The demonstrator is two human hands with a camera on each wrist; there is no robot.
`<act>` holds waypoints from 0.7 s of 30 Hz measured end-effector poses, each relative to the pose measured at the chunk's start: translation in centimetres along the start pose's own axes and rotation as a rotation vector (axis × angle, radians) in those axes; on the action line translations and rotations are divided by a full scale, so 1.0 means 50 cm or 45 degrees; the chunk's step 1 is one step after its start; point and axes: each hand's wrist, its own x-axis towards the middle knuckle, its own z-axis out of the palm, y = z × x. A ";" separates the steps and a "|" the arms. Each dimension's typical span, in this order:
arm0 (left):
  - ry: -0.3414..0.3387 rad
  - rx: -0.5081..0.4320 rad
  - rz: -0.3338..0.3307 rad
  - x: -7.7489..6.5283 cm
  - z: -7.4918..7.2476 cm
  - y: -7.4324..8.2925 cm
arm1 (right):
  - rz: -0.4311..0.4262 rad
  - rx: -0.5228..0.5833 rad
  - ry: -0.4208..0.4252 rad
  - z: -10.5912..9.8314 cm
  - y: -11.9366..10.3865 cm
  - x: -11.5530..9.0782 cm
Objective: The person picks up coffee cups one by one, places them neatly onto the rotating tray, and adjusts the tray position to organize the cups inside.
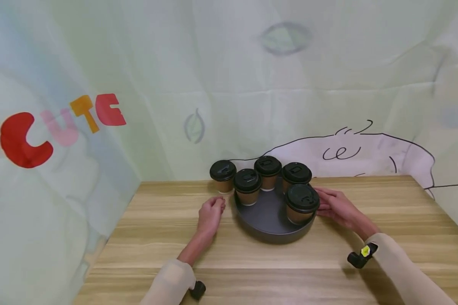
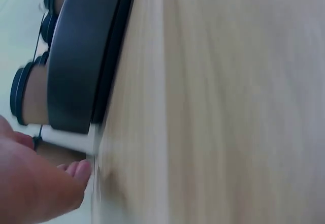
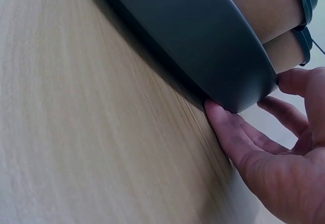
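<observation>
A dark round tray [image 1: 263, 220] sits on the table, carrying several brown paper coffee cups with black lids. One cup [image 1: 301, 203] stands at its right front, another [image 1: 248, 186] at its left. Outside the tray, at its back left, one more lidded coffee cup [image 1: 223, 176] stands on the wood. My left hand [image 1: 210, 215] is just in front of that cup, fingers loosely curled and holding nothing; in the left wrist view it partly hides the cup [image 2: 61, 153]. My right hand [image 3: 284, 148] grips the tray's right side, fingers low on its wall [image 3: 203, 46] and thumb near the rim.
The wooden table [image 1: 252, 275] meets a pale printed curtain [image 1: 229, 84] right behind the cups. Another curtain side with the letters CUTE [image 1: 26, 140] borders the table on the left. Small black devices [image 1: 360, 256] are worn at both wrists.
</observation>
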 end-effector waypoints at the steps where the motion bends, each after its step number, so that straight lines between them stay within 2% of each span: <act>1: 0.034 0.001 0.014 0.005 -0.008 0.000 | 0.001 0.000 0.010 -0.002 0.000 -0.001; 4: 0.099 -0.046 0.057 0.028 -0.026 0.000 | -0.004 0.004 0.017 -0.008 -0.001 -0.005; 7: 0.096 -0.108 0.084 0.055 -0.038 0.003 | -0.003 0.017 0.018 -0.008 -0.002 -0.007; 11: -0.006 -0.186 0.163 0.090 -0.046 0.010 | 0.002 0.028 0.011 -0.007 -0.001 -0.010; 16: -0.173 -0.220 0.309 0.126 -0.049 0.017 | -0.009 0.033 0.008 -0.008 0.002 -0.009; 21: -0.274 -0.191 0.361 0.150 -0.051 0.016 | -0.022 0.049 0.013 -0.001 0.007 -0.002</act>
